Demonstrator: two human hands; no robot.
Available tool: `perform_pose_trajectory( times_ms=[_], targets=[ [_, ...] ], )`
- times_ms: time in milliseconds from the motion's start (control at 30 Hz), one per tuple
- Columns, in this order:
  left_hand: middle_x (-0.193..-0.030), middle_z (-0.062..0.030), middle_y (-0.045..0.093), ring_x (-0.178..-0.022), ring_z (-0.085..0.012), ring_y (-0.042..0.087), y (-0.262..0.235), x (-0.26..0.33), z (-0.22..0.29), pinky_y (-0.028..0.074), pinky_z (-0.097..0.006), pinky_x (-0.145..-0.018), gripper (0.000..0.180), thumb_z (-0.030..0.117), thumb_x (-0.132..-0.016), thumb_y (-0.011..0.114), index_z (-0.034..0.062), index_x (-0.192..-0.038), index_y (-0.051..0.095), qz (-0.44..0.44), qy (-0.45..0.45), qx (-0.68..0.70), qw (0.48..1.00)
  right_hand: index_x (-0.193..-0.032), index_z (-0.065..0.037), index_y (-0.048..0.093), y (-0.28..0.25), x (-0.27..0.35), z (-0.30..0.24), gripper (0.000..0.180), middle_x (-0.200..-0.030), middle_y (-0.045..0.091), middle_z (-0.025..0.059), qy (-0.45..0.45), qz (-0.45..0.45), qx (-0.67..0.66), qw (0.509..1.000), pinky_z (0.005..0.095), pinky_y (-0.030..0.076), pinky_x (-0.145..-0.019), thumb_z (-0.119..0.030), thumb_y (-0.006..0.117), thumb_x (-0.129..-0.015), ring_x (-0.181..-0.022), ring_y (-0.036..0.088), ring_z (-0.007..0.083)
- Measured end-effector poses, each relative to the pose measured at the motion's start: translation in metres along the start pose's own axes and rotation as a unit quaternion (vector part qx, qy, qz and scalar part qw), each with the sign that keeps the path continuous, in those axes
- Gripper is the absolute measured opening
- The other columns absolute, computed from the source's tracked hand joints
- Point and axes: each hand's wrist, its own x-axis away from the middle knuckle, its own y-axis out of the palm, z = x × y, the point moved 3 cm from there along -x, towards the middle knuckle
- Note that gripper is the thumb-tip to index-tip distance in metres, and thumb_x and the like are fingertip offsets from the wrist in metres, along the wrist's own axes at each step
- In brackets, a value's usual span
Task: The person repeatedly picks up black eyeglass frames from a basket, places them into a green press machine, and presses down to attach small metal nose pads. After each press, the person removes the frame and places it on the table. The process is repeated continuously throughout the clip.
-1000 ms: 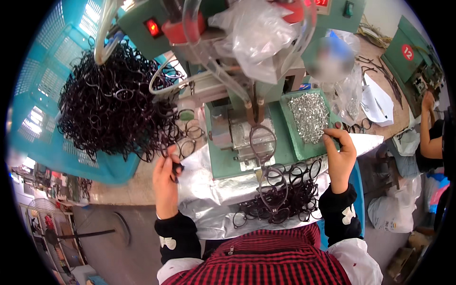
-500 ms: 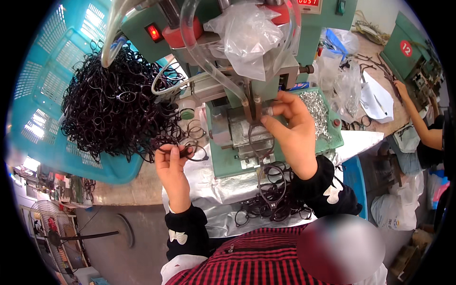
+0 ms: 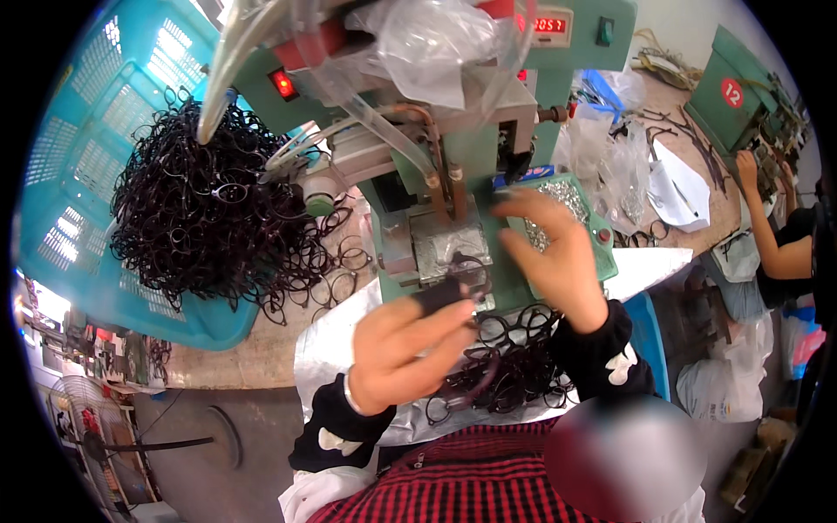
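Note:
My left hand (image 3: 410, 353) is in front of the press, its fingers closed on a dark plastic eyeglass frame (image 3: 472, 261), partly hidden by the fingers and smeared by motion. The frame's upper part lies over the metal fixture (image 3: 436, 242) beneath the press's two copper-coloured prongs (image 3: 449, 196). To the right, my right hand (image 3: 562, 261) hovers by the green tray (image 3: 604, 261) of small silvery metal parts (image 3: 562, 196). Its thumb and fingers are apart, with nothing seen between them, though they are blurred. Several more eyeglass frames (image 3: 514, 375) lie below my hands on silvery sheeting.
A blue plastic basket (image 3: 218, 327) at the left holds a big heap of dark eyeglass frames (image 3: 209, 209). Clear tubes (image 3: 375, 113) and a plastic bag (image 3: 432, 48) hang on the green press. Further right are plastic bags (image 3: 623, 166), white paper (image 3: 680, 187) and another person's arm (image 3: 758, 218).
My left hand has moved right with a frame, from beside the heap to the fixture. The right hand has let go of the frame there and drawn back toward the tray. The view has shifted slightly.

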Motion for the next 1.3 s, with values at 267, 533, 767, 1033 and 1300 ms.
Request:
perform_pose_trajectory(
  times_ms=[267, 533, 767, 1033, 1300],
  targets=[
    [-0.107, -0.0112, 0.073, -0.085, -0.0308, 0.072, 0.029, 0.001, -0.014, 0.063, -0.039, -0.069, 0.023, -0.002, -0.072, 0.072, 0.0042, -0.092, 0.063, 0.007, 0.090, -0.051, 0.995, -0.089, -0.008, 0.071, -0.016, 0.028, 0.088, 0.012, -0.119, 0.064, 0.0186, -0.025, 0.062, 0.246, 0.967, 0.0472, 0.048, -0.098, -0.009, 0.073, -0.077, -0.122, 0.056, 0.0401],
    [-0.126, -0.0155, 0.067, -0.107, -0.0377, 0.069, 0.028, 0.031, 0.018, 0.056, -0.046, -0.090, 0.034, 0.003, -0.073, 0.068, 0.0024, -0.107, 0.069, 0.016, -0.091, -0.035, 0.995, -0.092, -0.003, 0.063, 0.004, -0.003, 0.087, 0.011, -0.108, 0.068, 0.0159, -0.195, -0.037, 0.281, 0.939, 0.0440, 0.052, -0.085, -0.003, 0.064, -0.080, -0.112, 0.064, 0.0340],
    [-0.100, -0.0091, 0.072, -0.090, -0.0259, 0.066, -0.099, 0.064, 0.048, 0.042, -0.045, -0.099, 0.014, -0.002, -0.081, 0.069, 0.0044, -0.093, 0.072, 0.190, -0.281, -0.351, 0.873, -0.105, 0.000, 0.070, -0.025, 0.036, 0.096, 0.014, -0.098, 0.072, 0.0125, 0.107, 0.134, 0.054, 0.984, 0.0321, 0.051, -0.085, -0.004, 0.065, -0.092, -0.092, 0.068, 0.0250],
    [-0.111, -0.0112, 0.061, -0.106, -0.0339, 0.052, -0.116, 0.133, -0.095, 0.041, -0.049, -0.097, 0.023, -0.001, -0.074, 0.069, 0.0058, -0.096, 0.070, -0.069, -0.353, -0.512, 0.780, -0.102, -0.001, 0.072, 0.004, 0.014, 0.068, 0.016, -0.100, 0.073, 0.0125, 0.060, 0.093, 0.071, 0.991, 0.0342, 0.051, -0.089, -0.004, 0.071, -0.086, -0.096, 0.069, 0.0267],
    [-0.116, -0.0124, 0.060, -0.107, -0.0366, 0.052, -0.096, 0.169, -0.127, 0.042, -0.048, -0.091, 0.020, 0.004, -0.068, 0.074, 0.0061, -0.087, 0.071, -0.106, -0.345, -0.478, 0.800, -0.093, 0.001, 0.069, -0.049, 0.070, 0.078, 0.011, -0.089, 0.069, 0.0105, 0.093, 0.142, 0.104, 0.980, 0.0322, 0.049, -0.087, 0.002, 0.071, -0.082, -0.088, 0.066, 0.0240]
  ],
)
